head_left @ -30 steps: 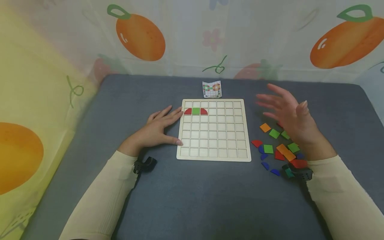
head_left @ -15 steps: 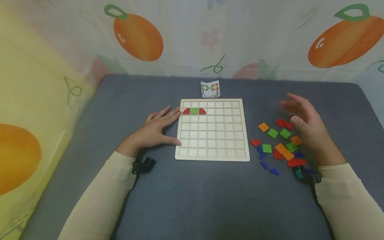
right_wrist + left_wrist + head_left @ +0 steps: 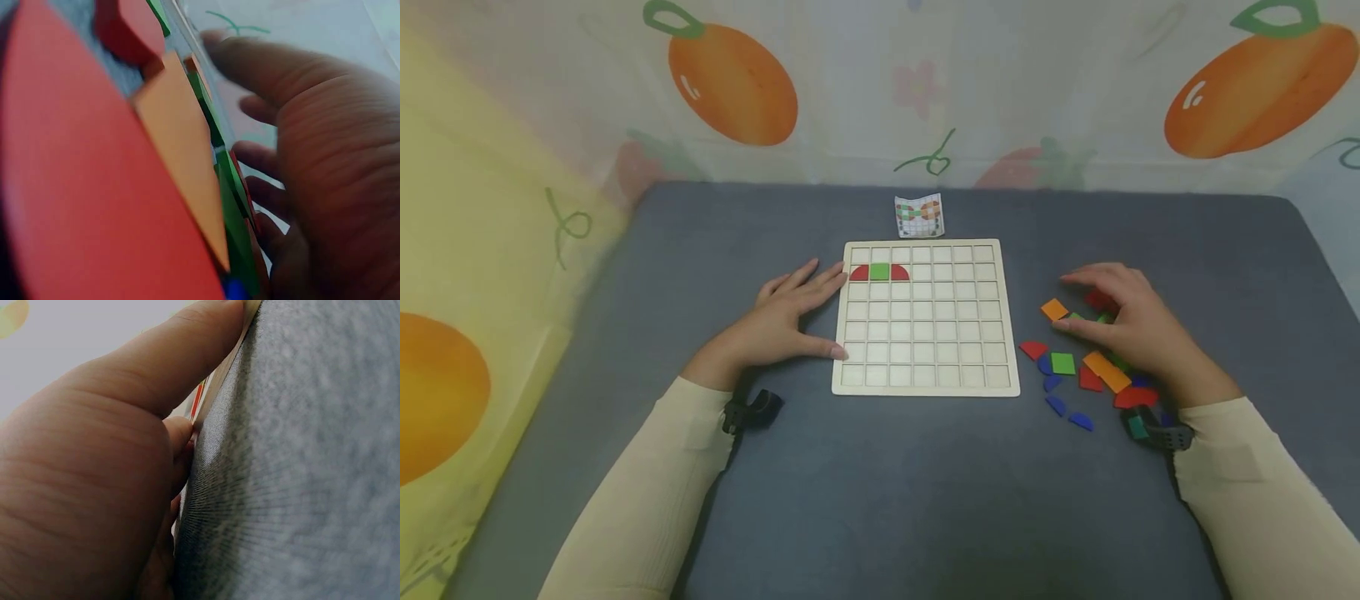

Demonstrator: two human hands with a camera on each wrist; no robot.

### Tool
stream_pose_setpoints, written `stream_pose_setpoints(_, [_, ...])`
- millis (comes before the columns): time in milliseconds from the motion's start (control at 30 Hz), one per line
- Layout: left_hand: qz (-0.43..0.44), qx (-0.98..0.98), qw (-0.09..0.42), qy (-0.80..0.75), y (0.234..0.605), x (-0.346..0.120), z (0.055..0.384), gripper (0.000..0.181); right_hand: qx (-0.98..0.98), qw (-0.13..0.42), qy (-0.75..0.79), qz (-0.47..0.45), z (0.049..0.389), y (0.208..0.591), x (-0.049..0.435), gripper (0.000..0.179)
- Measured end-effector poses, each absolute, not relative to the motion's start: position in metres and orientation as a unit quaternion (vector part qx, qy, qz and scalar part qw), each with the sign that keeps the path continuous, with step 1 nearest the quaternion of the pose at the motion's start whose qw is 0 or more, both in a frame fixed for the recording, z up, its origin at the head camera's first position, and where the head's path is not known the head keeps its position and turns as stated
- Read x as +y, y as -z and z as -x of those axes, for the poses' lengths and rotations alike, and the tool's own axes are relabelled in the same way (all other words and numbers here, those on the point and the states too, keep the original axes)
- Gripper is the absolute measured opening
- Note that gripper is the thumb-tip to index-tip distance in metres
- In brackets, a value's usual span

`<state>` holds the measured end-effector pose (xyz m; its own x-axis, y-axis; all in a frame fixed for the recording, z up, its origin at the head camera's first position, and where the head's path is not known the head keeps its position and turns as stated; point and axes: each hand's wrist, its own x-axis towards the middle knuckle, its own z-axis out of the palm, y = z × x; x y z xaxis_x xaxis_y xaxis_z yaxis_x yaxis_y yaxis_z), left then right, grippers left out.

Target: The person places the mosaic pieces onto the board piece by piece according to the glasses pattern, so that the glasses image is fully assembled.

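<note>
A pale wooden grid board lies flat on the table. In its second row sit a red quarter-round piece, a green square and another red quarter-round piece. My left hand rests against the board's left edge, thumb and fingers spread and straight. Over the loose pieces at the right hovers my right hand, thumb and fingers apart, with nothing seen between them. Its thumb is close to an orange square. The hand partly covers green and red pieces.
A small pattern card stands behind the board. Nearer me in the pile are an orange piece, a green square, a red piece and several blue pieces. A printed curtain hangs behind the table.
My right hand draws back to the right, then comes left and down over the loose pieces. My left hand stays at the board's edge. The whole head view shifts slightly.
</note>
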<state>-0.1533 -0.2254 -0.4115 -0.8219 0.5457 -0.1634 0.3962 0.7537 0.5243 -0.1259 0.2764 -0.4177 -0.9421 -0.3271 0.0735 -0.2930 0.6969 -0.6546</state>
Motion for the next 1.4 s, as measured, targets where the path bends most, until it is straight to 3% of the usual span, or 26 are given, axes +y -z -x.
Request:
stream_pose_setpoints(267, [-0.252, 0.925, 0.156, -0.238, 0.411, -0.225, 0.153, 0.118, 0.924, 0.020, 0.334, 0.183, 0.123, 0.417, 0.266, 0.035])
stream_pose_setpoints(733, [-0.247, 0.927, 0.156, -0.235, 0.410, -0.224, 0.153, 0.119, 0.930, 0.018, 0.323, 0.175, 0.121, 0.416, 0.265, 0.033])
stream_pose_setpoints(1400, [-0.250, 0.925, 0.155, -0.240, 0.410, -0.224, 0.151, 0.118, 0.917, -0.076, 0.376, 0.110, 0.114, 0.414, 0.259, 0.031])
